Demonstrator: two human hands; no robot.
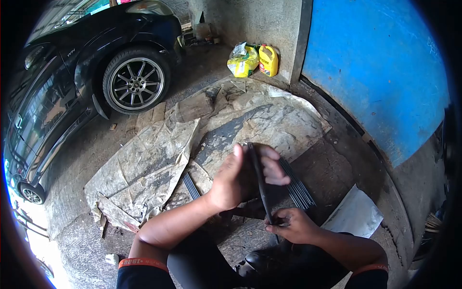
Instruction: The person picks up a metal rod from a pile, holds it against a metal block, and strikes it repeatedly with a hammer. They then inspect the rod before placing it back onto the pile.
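A slim dark rod point(262, 188) slants up in front of me. My right hand point(292, 226) is closed around its lower end, thumb and fingers pinched together. At the upper end, my left hand point(231, 180) has its thumb raised and its fingers stretched out and spread, somewhat blurred. The rod's top crosses in front of the left palm. Behind the hands, several thin dark rods point(298, 187) lie side by side on the ground, and more rod ends point(191, 187) show left of my left wrist; their middle is hidden by my hands.
Stained, crumpled sheeting point(144, 151) covers the ground ahead. A dark car point(57, 91) stands on the left. Yellow containers point(268, 61) sit by the wall near a blue metal panel point(375, 62). A pale sheet piece point(357, 214) lies beside my right arm.
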